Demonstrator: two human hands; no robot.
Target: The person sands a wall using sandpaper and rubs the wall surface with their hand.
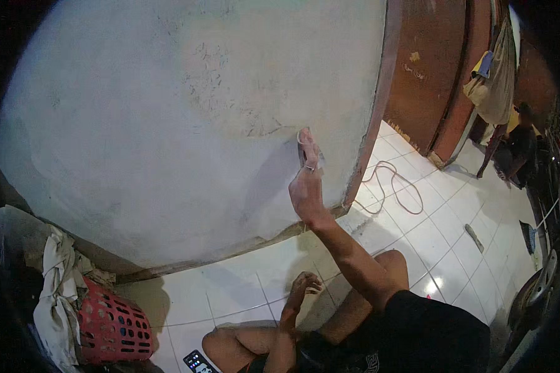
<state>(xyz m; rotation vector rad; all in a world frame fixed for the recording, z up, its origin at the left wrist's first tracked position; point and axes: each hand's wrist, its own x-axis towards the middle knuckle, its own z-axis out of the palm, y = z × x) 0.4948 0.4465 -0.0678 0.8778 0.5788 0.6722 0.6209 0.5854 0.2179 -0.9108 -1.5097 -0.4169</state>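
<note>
My right arm is stretched up to the pale, patchy wall [143, 124]. Pressed against its surface near the right edge is my right hand [306, 180], closed on a thin flat piece [321, 163] with greyish edges; my fingers cover most of it, so its exact kind does not show. A rough, flaking patch [208, 81] lies up and left of that hand. Lower down, my left hand [306, 284] hangs over the floor in front of my legs, its fingers loosely bent and a little apart, with nothing seen in them.
A red plastic basket [115, 326] with pale cloth [59, 292] stands at left. A phone [199, 362] lies by my knee on the white tiled floor [236, 289]. Right of the wall are a looped cable [392, 186], a brown door [426, 68], a hanging cloth [496, 87] and a wheel [541, 283].
</note>
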